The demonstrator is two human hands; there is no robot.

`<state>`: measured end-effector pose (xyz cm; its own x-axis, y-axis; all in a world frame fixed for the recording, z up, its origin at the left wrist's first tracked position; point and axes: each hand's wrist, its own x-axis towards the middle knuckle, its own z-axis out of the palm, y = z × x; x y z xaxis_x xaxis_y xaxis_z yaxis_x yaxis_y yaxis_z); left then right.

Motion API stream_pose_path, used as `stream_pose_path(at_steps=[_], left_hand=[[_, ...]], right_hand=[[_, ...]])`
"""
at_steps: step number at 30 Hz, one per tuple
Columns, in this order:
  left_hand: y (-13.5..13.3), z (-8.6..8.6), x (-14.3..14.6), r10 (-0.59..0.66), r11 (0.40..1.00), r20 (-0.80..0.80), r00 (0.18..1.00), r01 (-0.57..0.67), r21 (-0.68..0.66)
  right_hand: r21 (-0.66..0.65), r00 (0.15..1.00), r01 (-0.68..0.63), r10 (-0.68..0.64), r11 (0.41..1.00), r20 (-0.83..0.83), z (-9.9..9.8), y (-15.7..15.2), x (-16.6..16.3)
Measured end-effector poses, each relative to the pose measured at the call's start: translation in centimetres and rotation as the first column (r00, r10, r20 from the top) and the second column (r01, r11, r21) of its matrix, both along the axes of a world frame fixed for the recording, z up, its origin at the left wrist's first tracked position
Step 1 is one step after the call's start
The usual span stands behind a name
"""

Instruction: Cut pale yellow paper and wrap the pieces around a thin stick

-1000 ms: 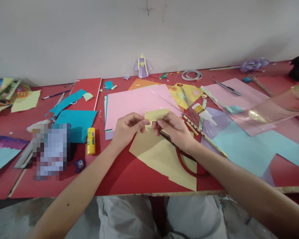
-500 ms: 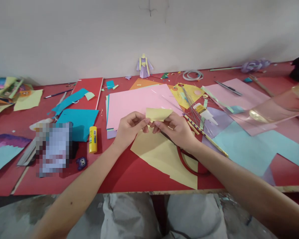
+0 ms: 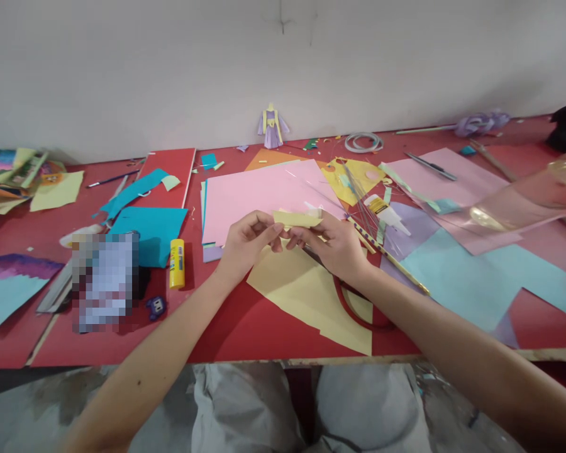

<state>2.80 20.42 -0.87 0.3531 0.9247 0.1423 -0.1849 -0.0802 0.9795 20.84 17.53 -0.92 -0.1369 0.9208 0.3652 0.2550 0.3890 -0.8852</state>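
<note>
Between my two hands is a small piece of yellow paper [image 3: 296, 219], its near edge bent or rolled. My left hand [image 3: 252, 242] pinches its left end with thumb and fingers. At the other end my right hand [image 3: 334, 242] grips the paper the same way. Below them a larger yellow sheet [image 3: 306, 296] lies on the red table. Scissors with dark red handles [image 3: 346, 308] rest on that sheet, partly hidden under my right hand and wrist. A stack of paper topped by a pink sheet [image 3: 259, 189] lies just beyond my hands.
A yellow glue stick [image 3: 177, 264] stands left of my hands, near teal paper [image 3: 146, 233]. To the right are a glue bottle [image 3: 387, 211], a dotted pencil [image 3: 391, 258] and light blue paper [image 3: 466, 277]. A paper doll [image 3: 272, 127] leans on the wall.
The yellow paper's upright flap has tipped down and now looks narrower. Both hands keep their pinch in nearly the same place. The view has shifted slightly.
</note>
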Motion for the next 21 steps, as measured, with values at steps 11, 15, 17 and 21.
stream_pose_path(at_steps=[11, 15, 17, 21], left_hand=[[-0.4, 0.5, -0.1, 0.049, 0.991, -0.076, 0.996, -0.039, 0.127], [-0.5, 0.4, -0.2, 0.08, 0.967, -0.185, 0.979, -0.031, 0.254], [-0.6, 0.5, -0.2, 0.119, 0.946, -0.236, 0.964, -0.038, 0.322], [-1.2, 0.9, -0.1, 0.221, 0.898, -0.281, 0.934, -0.082, 0.433]], right_hand=[[-0.103, 0.982, -0.063, 0.043, 0.993, -0.182, -0.1, 0.1, -0.2], [-0.175, 0.97, -0.097, 0.054, 0.98, -0.235, 0.0, 0.2, -0.2], [-0.205, 0.962, -0.141, 0.085, 0.969, -0.261, 0.3, 0.2, -0.2], [-0.215, 0.954, -0.182, 0.119, 0.96, -0.274, 0.9, 0.2, -0.2]])
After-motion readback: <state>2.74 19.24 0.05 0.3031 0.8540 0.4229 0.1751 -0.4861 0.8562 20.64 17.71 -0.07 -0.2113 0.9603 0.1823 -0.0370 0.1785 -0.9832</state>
